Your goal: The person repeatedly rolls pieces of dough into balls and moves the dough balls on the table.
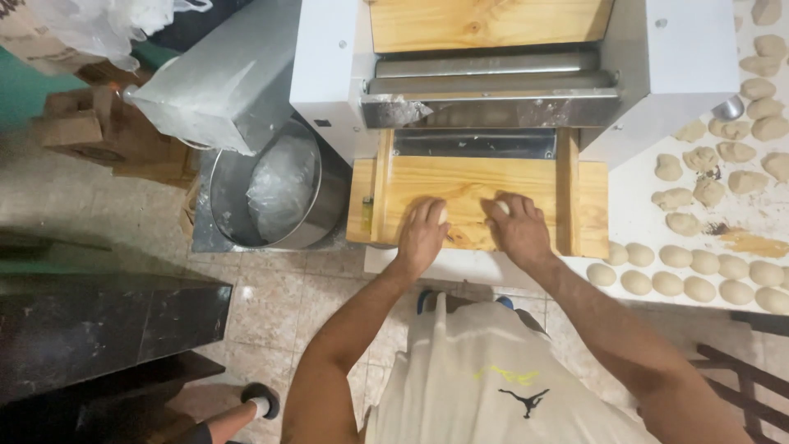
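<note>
A white dough-rolling machine with steel rollers stands in front of me, with a wooden feed tray below the rollers. My left hand rests palm-down on the tray's front part, a small pale dough piece showing at its fingers. My right hand lies beside it on the tray, fingers curled over another pale bit of dough. Most of each dough piece is hidden under the hands.
Several dough balls and flattened pieces lie on a white table at the right. A steel pot lined with plastic sits left of the machine. A dark counter is at lower left, tiled floor below.
</note>
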